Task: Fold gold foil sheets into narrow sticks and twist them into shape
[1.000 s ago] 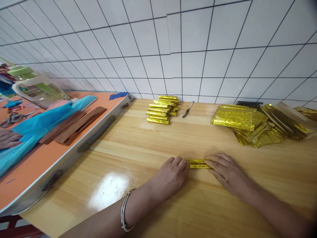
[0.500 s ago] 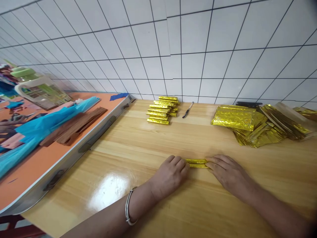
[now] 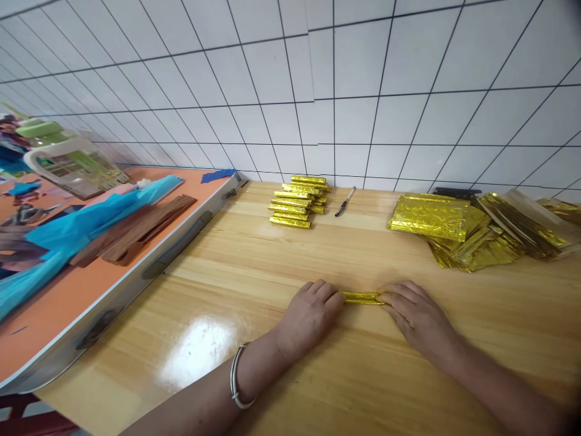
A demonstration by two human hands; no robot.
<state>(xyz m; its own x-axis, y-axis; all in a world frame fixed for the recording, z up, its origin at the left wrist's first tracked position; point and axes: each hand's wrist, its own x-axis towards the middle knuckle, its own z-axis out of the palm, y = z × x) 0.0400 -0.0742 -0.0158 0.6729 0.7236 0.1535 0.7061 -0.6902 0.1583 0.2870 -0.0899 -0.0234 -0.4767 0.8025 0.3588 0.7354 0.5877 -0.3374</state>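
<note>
A narrow folded strip of gold foil paper lies on the wooden table in front of me. My left hand, with a silver bangle on the wrist, has its curled fingers pressed down on the strip's left end. Over the right end lies my right hand, its fingers bent and pinching the foil. Only the middle of the strip shows between the two hands.
A stack of finished gold strips sits at the back centre beside a pen. Loose gold foil sheets are piled at the back right. To the left stands an orange table with blue and brown paper and a plastic basket.
The strip has become thinner between my hands. Both hands stay at its ends, shifting only slightly. Another person's hand on the orange table at far left has moved out of view.
</note>
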